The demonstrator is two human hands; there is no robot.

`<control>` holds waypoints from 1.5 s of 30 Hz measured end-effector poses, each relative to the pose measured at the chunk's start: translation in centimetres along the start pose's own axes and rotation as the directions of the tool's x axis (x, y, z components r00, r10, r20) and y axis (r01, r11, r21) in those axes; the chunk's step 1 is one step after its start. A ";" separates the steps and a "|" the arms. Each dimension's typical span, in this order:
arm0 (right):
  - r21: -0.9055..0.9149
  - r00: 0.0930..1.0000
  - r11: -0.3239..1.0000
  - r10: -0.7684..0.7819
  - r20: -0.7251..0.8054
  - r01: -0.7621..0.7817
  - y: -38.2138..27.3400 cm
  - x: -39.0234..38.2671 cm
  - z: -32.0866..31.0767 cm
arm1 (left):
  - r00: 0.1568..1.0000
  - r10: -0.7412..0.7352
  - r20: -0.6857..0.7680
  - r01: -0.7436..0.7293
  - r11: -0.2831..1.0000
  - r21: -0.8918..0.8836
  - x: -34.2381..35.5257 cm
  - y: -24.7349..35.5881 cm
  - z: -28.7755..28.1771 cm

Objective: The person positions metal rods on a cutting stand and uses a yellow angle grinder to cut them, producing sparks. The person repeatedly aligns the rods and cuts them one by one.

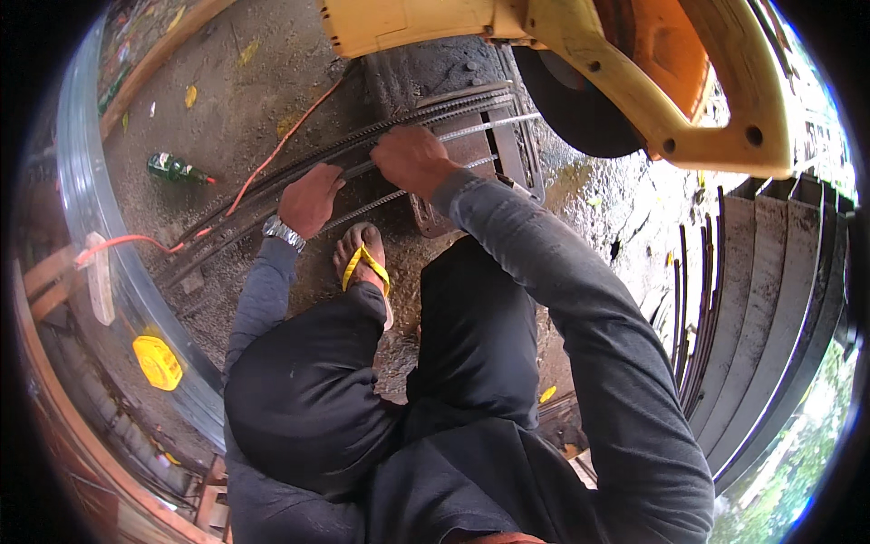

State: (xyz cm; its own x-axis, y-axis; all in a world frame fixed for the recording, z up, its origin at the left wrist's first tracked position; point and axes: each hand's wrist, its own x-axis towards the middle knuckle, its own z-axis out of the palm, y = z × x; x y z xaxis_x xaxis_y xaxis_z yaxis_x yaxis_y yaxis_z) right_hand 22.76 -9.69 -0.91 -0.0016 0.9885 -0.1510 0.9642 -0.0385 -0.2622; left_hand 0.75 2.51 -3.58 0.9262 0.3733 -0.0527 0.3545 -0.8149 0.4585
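My left hand (pixel 308 199), with a metal watch at the wrist, has its fingers curled onto long steel rebars (pixel 249 213) lying diagonally. My right hand (pixel 412 156) is closed on the rebars a little farther right and higher, its fingertips partly hidden. The bars cross a dark steel base (pixel 435 218) below a large yellow power saw (pixel 680 127) with a black cutting disc (pixel 571 109) at the upper right. My left foot (pixel 358 254), in a yellow-strapped sandal, is just below my left hand.
An orange cord (pixel 281 140) runs over the wet floor past a green bottle (pixel 168 167). Long metal channels (pixel 91 172) and a wooden beam (pixel 149 63) line the left, with a yellow tape measure (pixel 156 361) on the channels. Stacked flat steel bars (pixel 752 308) fill the right side.
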 end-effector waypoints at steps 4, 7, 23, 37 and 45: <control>0.043 0.999 0.999 0.032 0.022 -0.032 -1.1 1.5 -0.2 | 1.000 0.007 0.008 -0.007 1.000 -0.015 0.0 -1.5 -0.5; 0.064 0.998 0.996 0.058 -0.035 -0.055 -1.9 2.4 -0.1 | 0.993 -0.066 0.097 0.073 0.995 -0.063 0.2 -2.3 -1.3; 0.270 0.984 0.949 0.176 -0.023 -0.163 -7.7 6.7 2.1 | 0.715 -0.384 0.583 0.578 0.795 -0.185 -1.3 -6.6 -7.4; 0.250 0.992 0.961 0.101 0.081 -0.119 -11.0 8.4 3.6 | 0.658 -0.262 0.706 0.663 0.646 -0.379 -3.7 -10.4 -7.8; 0.270 0.995 0.961 -0.083 0.054 0.065 -9.6 8.3 4.1 | 0.889 -0.221 0.401 0.222 0.974 0.046 -2.3 -6.1 -3.1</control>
State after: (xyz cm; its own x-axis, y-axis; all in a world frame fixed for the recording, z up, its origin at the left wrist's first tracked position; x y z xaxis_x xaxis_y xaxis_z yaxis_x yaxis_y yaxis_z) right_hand 12.40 -1.72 -3.60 -0.0955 0.9790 -0.1803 0.8545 -0.0123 -0.5194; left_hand -3.91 7.98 -3.47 0.7964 0.3340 -0.5042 0.5564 -0.7314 0.3943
